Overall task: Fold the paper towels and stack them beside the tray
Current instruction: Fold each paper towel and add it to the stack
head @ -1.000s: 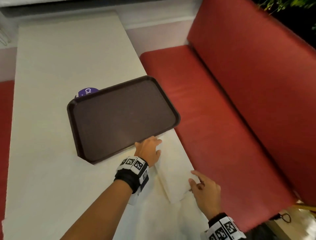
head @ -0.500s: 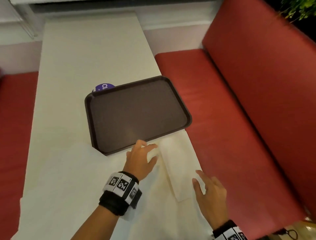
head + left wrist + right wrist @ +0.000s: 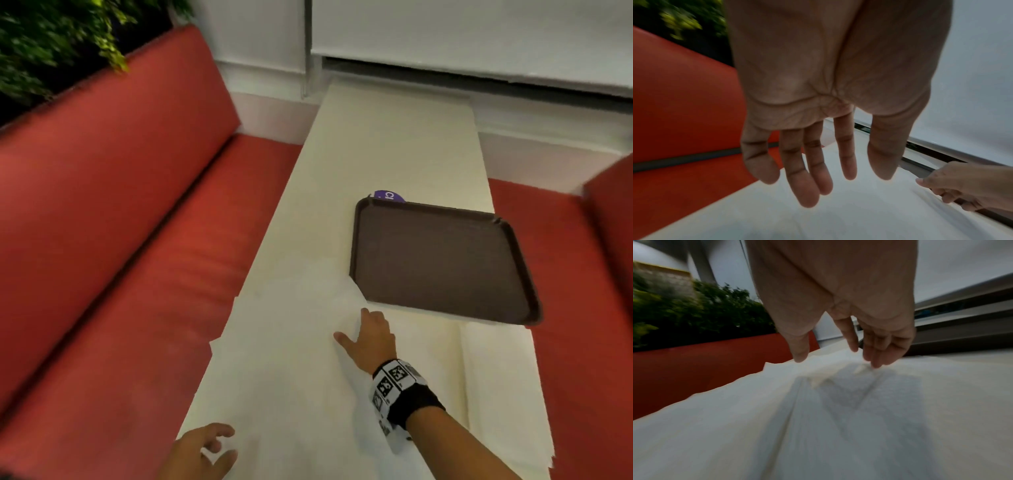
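Nearest the viewer, the left hand (image 3: pixel 200 452) hovers at the near left edge of the table (image 3: pixel 394 144), fingers loosely spread and holding nothing. Farther in, the right hand (image 3: pixel 371 337) rests its fingertips (image 3: pixel 876 365) on a rumpled, unfolded paper towel (image 3: pixel 291 342) just short of the tray's near left corner, fingers nearly straight, gripping nothing. A folded paper towel (image 3: pixel 496 370) lies just below the brown tray (image 3: pixel 442 260). A purple disc (image 3: pixel 388 195) peeks from behind the tray's far edge. Red bench seats (image 3: pixel 120 240) flank the table, with foliage (image 3: pixel 51 41) beyond.
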{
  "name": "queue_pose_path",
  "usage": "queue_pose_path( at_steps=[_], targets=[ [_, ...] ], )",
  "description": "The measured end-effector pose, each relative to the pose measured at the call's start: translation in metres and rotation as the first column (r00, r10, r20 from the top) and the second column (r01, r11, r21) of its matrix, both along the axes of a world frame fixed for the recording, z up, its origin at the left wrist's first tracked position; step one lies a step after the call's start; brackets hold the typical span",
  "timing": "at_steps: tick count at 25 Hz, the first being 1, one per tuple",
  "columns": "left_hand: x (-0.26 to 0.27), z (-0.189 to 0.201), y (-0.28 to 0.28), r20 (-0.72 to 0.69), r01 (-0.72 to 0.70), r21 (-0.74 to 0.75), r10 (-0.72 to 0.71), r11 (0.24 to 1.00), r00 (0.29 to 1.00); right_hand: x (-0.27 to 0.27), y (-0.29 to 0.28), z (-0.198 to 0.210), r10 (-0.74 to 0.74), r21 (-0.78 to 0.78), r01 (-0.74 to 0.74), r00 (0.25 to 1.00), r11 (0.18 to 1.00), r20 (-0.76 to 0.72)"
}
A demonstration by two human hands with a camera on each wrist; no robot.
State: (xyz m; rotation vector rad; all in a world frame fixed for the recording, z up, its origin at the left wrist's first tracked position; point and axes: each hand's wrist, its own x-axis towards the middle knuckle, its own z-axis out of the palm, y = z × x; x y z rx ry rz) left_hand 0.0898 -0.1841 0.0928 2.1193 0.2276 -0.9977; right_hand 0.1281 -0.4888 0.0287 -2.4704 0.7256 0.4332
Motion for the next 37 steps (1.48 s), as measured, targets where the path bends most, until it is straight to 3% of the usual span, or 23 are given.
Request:
queue_pose_path(
  at_steps=[2, 6, 8, 10, 12, 15, 17, 20, 22, 26, 29, 31, 33, 37],
  targets=[
    [0.000, -0.004, 0.024, -0.240, -0.224, -0.064, 0.203, 0.972, 0.949, 0.032, -0.002, 0.003, -0.093, -0.053, 0.090, 0.994, 0.995, -0.051],
    [0.000, -0.013, 0.057, -0.351, -0.477, -0.015, 0.442, 0.879, 0.825, 0.072, -0.004, 0.006, -0.156, -0.114, 0.149, 0.986, 0.982, -0.061],
    [0.005, -0.021, 0.070, -0.390, -0.666, -0.019, 0.608, 0.745, 0.692, 0.080, -0.002, 0.005, -0.202, -0.089, 0.202, 0.979, 0.975, 0.014],
    [0.003, -0.023, 0.073, -0.385, -0.704, -0.030, 0.642, 0.709, 0.663, 0.085, -0.002, 0.009, -0.258, -0.053, 0.262, 0.963, 0.964, 0.078],
    [0.002, -0.022, 0.072, -0.353, -0.663, -0.052, 0.608, 0.746, 0.711, 0.087, -0.004, 0.018, -0.265, -0.044, 0.275, 0.952, 0.961, 0.156],
    [0.003, -0.023, 0.066, -0.122, -0.522, -0.074, 0.511, 0.850, 0.851, 0.081, -0.013, 0.039, -0.153, -0.027, 0.178, 0.906, 0.984, 0.394],
    [0.006, -0.023, 0.059, 0.091, -0.262, -0.100, 0.271, 0.960, 0.958, 0.068, -0.020, 0.066, -0.029, -0.054, 0.074, 0.815, 0.996, 0.579],
    [0.019, -0.007, 0.034, 0.323, -0.017, -0.058, 0.034, 0.998, 0.946, 0.048, -0.024, 0.121, 0.068, -0.077, -0.015, 0.651, 0.997, 0.756],
    [0.034, 0.014, 0.004, 0.423, 0.052, -0.090, -0.009, 0.995, 0.906, 0.032, -0.029, 0.162, 0.066, -0.070, -0.015, 0.590, 0.997, 0.804],
    [0.077, 0.063, -0.062, 0.489, 0.120, -0.379, 0.088, 0.917, 0.868, -0.001, -0.041, 0.228, -0.080, 0.121, -0.060, 0.457, 0.991, 0.886],
    [0.104, 0.103, -0.109, 0.327, 0.175, -0.620, 0.049, 0.765, 0.944, -0.026, -0.047, 0.250, -0.287, 0.364, -0.123, 0.410, 0.923, 0.866],
    [0.107, 0.121, -0.135, 0.205, 0.194, -0.750, -0.057, 0.632, 0.977, -0.044, -0.054, 0.250, -0.403, 0.489, -0.110, 0.430, 0.865, 0.808],
    [0.103, 0.130, -0.151, 0.225, 0.261, -0.794, -0.134, 0.549, 0.965, -0.061, -0.062, 0.243, -0.498, 0.587, -0.051, 0.473, 0.808, 0.727],
    [0.096, 0.138, -0.169, 0.302, 0.321, -0.749, -0.132, 0.579, 0.944, -0.092, -0.077, 0.227, -0.629, 0.775, 0.031, 0.605, 0.631, 0.488]
  ],
)
